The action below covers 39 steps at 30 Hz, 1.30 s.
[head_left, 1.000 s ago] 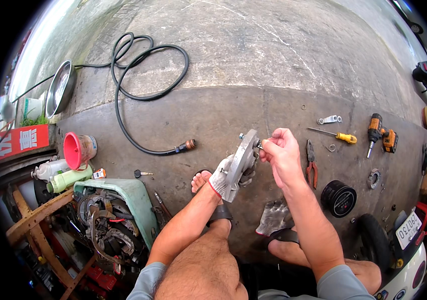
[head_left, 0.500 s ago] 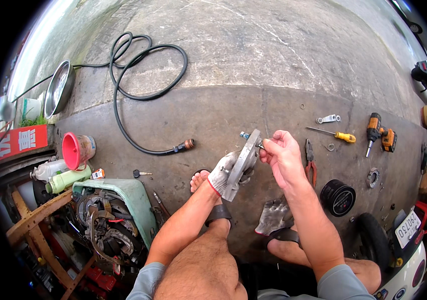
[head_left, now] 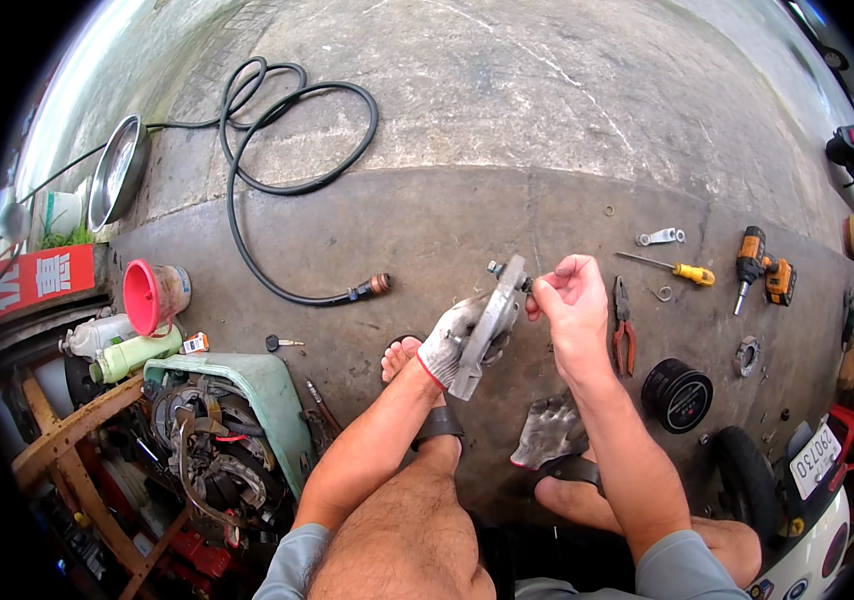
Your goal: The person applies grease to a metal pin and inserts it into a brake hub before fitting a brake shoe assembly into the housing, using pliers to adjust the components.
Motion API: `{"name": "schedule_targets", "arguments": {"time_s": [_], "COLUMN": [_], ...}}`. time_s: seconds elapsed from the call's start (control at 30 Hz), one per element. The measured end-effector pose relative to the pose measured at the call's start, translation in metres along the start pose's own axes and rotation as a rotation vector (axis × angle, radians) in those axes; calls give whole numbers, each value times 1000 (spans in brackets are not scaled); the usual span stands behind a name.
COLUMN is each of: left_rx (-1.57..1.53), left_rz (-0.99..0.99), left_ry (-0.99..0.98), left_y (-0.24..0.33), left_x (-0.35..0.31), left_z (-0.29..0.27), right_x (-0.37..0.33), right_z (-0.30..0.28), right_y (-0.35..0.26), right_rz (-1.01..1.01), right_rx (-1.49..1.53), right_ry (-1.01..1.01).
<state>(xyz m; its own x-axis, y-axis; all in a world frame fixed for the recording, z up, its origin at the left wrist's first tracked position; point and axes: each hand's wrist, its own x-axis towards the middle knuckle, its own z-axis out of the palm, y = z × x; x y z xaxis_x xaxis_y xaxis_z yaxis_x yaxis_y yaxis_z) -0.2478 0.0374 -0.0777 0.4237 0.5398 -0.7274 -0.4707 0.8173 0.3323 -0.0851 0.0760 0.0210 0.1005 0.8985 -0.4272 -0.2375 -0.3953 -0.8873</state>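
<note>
My left hand (head_left: 450, 338), in a white work glove with a red cuff edge, grips a grey metal plate-like part (head_left: 495, 322) held edge-on and tilted. A bolt (head_left: 495, 267) sticks out of the plate's left face near its top. My bare right hand (head_left: 577, 315) has its thumb and finger pinched at a small dark fastener (head_left: 527, 285) on the plate's right face; the fingers partly hide it. A dirty work glove (head_left: 549, 430) lies on the floor below, by my right foot.
To the right lie pliers (head_left: 623, 325), a yellow-handled screwdriver (head_left: 692, 273), a wrench-like metal piece (head_left: 660, 237), an impact driver (head_left: 759, 265), a metal ring (head_left: 746, 356) and a black round can (head_left: 677, 395). At left are a black hose (head_left: 237, 225), red bucket (head_left: 147, 298) and parts bin (head_left: 282, 400).
The metal part has turned slightly in my left hand. My right fingers have shifted a little, leaving more of the dark fastener showing. The floor items have not moved.
</note>
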Motion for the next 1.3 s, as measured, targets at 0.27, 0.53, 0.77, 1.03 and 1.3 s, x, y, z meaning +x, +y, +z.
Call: {"name": "schedule_targets", "arguments": {"time_s": [0.27,0.53,0.77,1.03,1.3], "left_rx": [-634,-938,-991,-875,-476], "left_rz": [-92,-165,-244,-264,-179], "left_ry": [-687,-744,-903,-844,-572], "left_y": [13,15,10,12,16], "left_x": [-5,-19,-16,-20,-20], "left_z": [-10,0,6,8,4], "right_x": [-5,-13,-20,-22,-18], "right_z": [-24,-23,-2,10,5], "right_y": [-4,-8,-14,-16,1], "right_rz": [-88,-107,-154,-201,-328], "right_rx": [-80,-65,-83,-132,-397], "right_ry": [10,25,-31,-89,-32]}}
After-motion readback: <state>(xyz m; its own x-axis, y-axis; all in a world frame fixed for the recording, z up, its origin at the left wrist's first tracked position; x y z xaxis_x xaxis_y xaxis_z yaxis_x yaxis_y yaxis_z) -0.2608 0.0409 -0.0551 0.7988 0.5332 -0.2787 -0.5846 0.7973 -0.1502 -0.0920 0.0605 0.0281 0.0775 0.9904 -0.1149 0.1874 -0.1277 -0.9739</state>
